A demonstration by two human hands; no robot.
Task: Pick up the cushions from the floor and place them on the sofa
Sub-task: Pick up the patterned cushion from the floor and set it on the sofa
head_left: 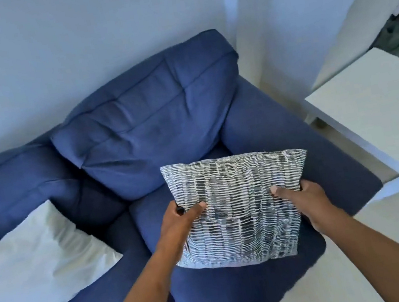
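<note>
A grey-and-white striped cushion [238,207] is held over the right seat of the blue sofa [152,121], close to the right armrest. My left hand [183,218] grips its left edge, thumb on top. My right hand [305,202] grips its right edge the same way. The cushion's lower edge is near or on the seat; I cannot tell which. A plain white cushion [38,265] lies on the sofa's left seat, leaning toward the backrest.
A white side table [382,122] stands right of the sofa's armrest. Pale floor [368,267] shows at lower right. A white wall [73,53] runs behind the sofa, with a doorway opening at far right.
</note>
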